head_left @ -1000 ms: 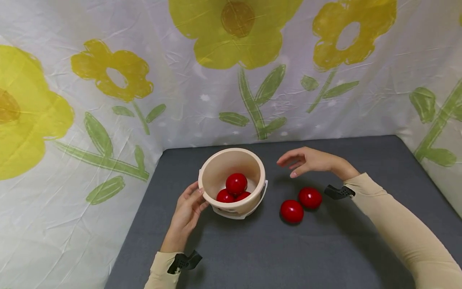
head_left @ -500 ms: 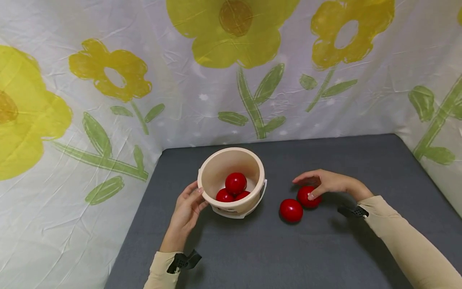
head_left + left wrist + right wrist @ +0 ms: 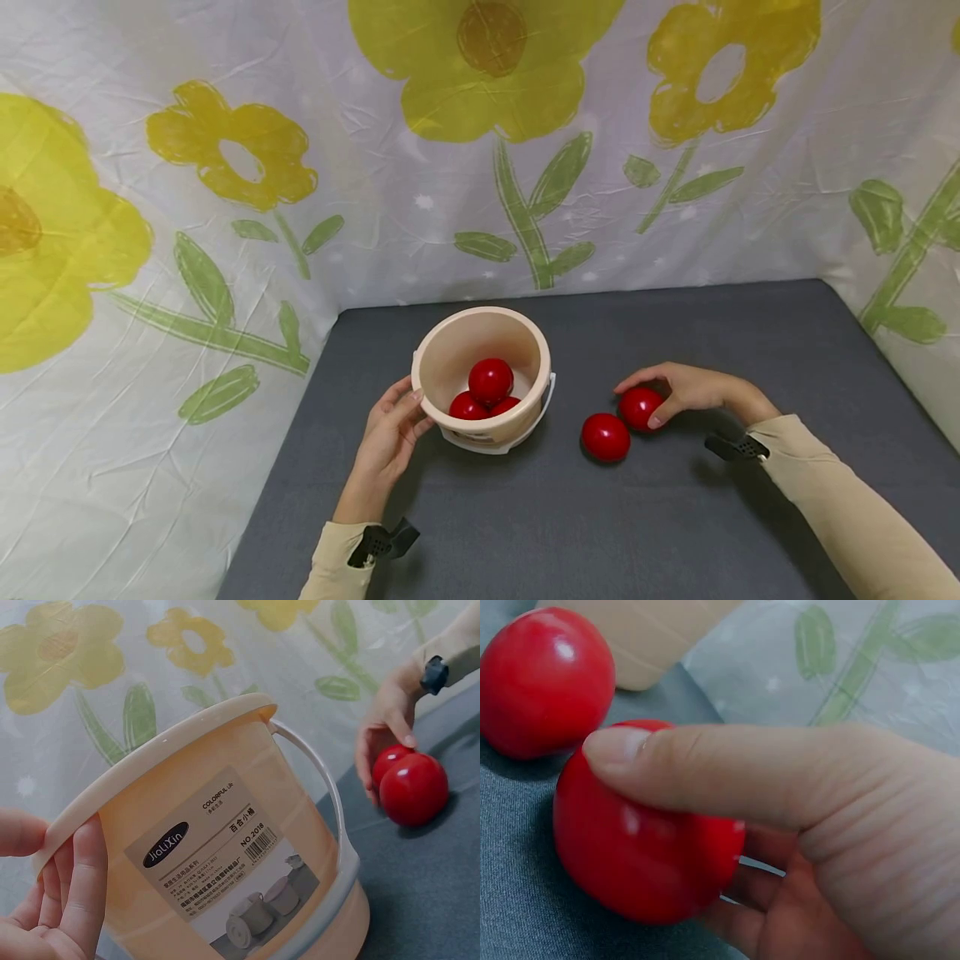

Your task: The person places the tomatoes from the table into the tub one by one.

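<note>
My left hand [image 3: 387, 442] pinches the rim of a beige plastic bucket [image 3: 453, 354], thumb on the rim and fingers against the outside. Three shiny red balls [image 3: 491, 381] lie inside, one on top of the others. To the right of the bucket, my right hand [image 3: 693, 387] grips another red ball [image 3: 637, 407], its thumb on the near side and fingers on the far side. One more red ball [image 3: 606, 437] sits on the cloth right beside the gripped one. The left wrist view shows the bucket's printed label [image 3: 225, 855].
Dark grey cloth [image 3: 525, 525] covers the table. A white handle [image 3: 330, 787] hangs down the bucket's side. Behind and to the left hangs a pale curtain [image 3: 375, 167] with yellow flowers. Both wrists wear black straps.
My right hand has come down and to the right from above the table and taken hold of the farther red ball. The left hand and bucket have stayed in place.
</note>
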Action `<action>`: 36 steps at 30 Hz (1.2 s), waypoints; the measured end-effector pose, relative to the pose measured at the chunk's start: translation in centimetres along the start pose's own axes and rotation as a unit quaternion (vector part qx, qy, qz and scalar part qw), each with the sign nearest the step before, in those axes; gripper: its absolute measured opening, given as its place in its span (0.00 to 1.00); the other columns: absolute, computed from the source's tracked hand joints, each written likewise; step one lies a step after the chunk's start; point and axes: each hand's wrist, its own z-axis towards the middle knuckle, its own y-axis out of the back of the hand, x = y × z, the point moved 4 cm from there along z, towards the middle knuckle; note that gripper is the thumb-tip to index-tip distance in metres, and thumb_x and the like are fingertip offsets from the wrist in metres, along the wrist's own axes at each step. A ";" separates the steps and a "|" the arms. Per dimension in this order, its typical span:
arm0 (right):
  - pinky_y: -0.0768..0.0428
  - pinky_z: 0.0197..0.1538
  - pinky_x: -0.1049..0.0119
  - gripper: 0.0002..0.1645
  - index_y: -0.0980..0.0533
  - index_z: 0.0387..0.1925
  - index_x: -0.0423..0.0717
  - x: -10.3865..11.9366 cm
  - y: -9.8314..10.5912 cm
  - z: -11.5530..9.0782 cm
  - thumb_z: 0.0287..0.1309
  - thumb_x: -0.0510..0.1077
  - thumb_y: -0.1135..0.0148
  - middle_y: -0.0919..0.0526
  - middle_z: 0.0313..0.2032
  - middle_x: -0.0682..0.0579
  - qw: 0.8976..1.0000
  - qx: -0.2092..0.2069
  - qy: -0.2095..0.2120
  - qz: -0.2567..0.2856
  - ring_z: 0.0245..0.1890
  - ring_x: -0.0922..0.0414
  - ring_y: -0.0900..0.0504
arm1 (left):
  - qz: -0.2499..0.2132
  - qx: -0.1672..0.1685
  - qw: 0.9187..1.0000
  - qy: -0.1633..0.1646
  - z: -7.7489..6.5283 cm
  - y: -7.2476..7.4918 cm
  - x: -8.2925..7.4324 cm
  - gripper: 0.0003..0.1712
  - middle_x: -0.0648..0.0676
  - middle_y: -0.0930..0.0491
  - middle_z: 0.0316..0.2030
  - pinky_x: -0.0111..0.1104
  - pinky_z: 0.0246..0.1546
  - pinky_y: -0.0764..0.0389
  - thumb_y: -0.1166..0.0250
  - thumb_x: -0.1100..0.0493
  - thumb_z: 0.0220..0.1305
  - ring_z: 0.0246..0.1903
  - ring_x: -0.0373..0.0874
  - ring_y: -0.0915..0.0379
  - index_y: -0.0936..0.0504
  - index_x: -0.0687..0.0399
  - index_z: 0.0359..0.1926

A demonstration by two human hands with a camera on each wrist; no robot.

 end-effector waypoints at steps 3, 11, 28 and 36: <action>0.20 0.52 0.70 0.36 0.29 0.64 0.39 0.0 0.2 -0.1 0.54 0.41 0.29 0.25 0.61 0.35 1.000 -0.011 -0.003 0.000 0.52 0.64 0.23 | 0.002 0.002 1.000 -0.001 0.0 0.0 0.0 0.27 0.56 0.26 0.53 0.26 0.32 0.15 0.48 0.69 0.70 0.35 0.36 0.20 0.41 0.66 0.68; 0.16 0.49 0.67 0.36 0.31 0.65 0.37 2.5 2.5 -0.6 0.56 0.40 0.30 0.28 0.63 0.33 0.999 -0.043 0.009 0.011 0.50 0.64 0.19 | -0.004 -0.001 1.000 0.006 0.0 0.1 0.0 0.26 0.54 0.24 0.51 0.26 0.32 0.16 0.47 0.69 0.70 0.34 0.36 0.21 0.40 0.64 0.67; 0.14 0.49 0.58 0.34 0.31 0.66 0.40 10.3 7.3 -0.1 0.59 0.38 0.34 0.24 0.60 0.50 0.999 -0.039 0.014 -0.006 0.50 0.52 0.18 | -0.001 0.009 1.000 -0.005 -0.2 -0.1 -0.1 0.25 0.54 0.24 0.49 0.26 0.33 0.15 0.47 0.69 0.70 0.34 0.36 0.21 0.39 0.65 0.66; 0.14 0.48 0.61 0.34 0.30 0.66 0.40 13.8 8.4 0.8 0.57 0.37 0.33 0.27 0.63 0.36 0.998 -0.041 0.021 -0.035 0.50 0.49 0.18 | -0.002 0.003 1.000 -0.003 -0.2 -0.1 -0.2 0.25 0.54 0.25 0.50 0.25 0.32 0.15 0.47 0.69 0.70 0.35 0.37 0.21 0.39 0.64 0.66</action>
